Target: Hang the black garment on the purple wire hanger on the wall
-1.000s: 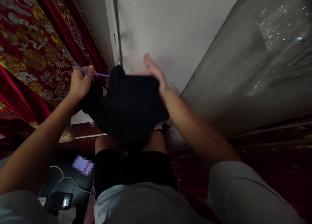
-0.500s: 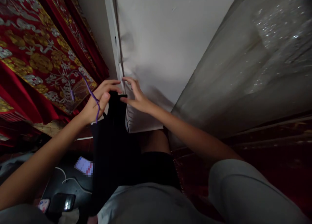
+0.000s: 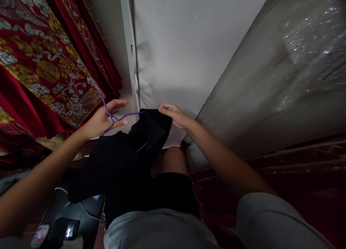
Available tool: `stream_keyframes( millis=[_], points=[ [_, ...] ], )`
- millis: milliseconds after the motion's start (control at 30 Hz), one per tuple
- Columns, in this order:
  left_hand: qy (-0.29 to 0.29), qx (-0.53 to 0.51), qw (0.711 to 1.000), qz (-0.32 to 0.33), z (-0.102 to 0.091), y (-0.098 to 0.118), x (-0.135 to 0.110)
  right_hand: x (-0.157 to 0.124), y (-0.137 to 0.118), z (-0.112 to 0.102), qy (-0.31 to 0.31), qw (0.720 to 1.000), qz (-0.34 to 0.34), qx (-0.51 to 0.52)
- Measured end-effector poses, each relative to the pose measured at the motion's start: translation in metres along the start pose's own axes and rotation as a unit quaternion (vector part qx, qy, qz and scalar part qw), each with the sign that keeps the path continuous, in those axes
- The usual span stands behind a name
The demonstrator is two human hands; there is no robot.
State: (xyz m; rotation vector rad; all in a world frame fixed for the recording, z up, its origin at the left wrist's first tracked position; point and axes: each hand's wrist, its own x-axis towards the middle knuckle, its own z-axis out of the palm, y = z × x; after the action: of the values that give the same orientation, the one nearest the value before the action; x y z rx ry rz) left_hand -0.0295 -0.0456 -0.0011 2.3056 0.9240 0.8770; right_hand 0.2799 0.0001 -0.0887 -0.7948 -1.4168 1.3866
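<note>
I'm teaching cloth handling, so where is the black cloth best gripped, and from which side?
Probably its top edge: pinch the black cloth at the upper right corner, coming from the right. That edge is raised and within the right hand's fingertips, while the rest sags loosely. The left side seems more awkward, because the purple cord runs from there to the left hand.

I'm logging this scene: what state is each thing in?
Black cloth: bunched, partly over the lap
Right hand: pinching the black cloth's edge
Left hand: open, thumb apart from fingers
Purple cord: curved, running from left hand to black cloth
White cable: curved, partly covered
Red floral fabric: hanging
Clear plastic: wrinkled
</note>
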Motion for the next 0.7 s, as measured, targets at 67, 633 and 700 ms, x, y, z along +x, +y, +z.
stream_keyframes(
  millis=[67,633,700],
  points=[
    [-0.007,0.033,0.999,-0.034,-0.017,-0.014,-0.005,-0.003,-0.006,-0.012,0.072,0.997,0.006,0.025],
    [0.266,-0.021,0.948,-0.176,0.026,-0.06,-0.054,0.016,-0.04,-0.03,0.272,0.947,-0.163,0.04],
    [0.289,0.071,0.943,-0.151,0.051,-0.056,-0.057,0.012,-0.038,-0.026,0.267,0.949,-0.16,0.036]
  ],
)
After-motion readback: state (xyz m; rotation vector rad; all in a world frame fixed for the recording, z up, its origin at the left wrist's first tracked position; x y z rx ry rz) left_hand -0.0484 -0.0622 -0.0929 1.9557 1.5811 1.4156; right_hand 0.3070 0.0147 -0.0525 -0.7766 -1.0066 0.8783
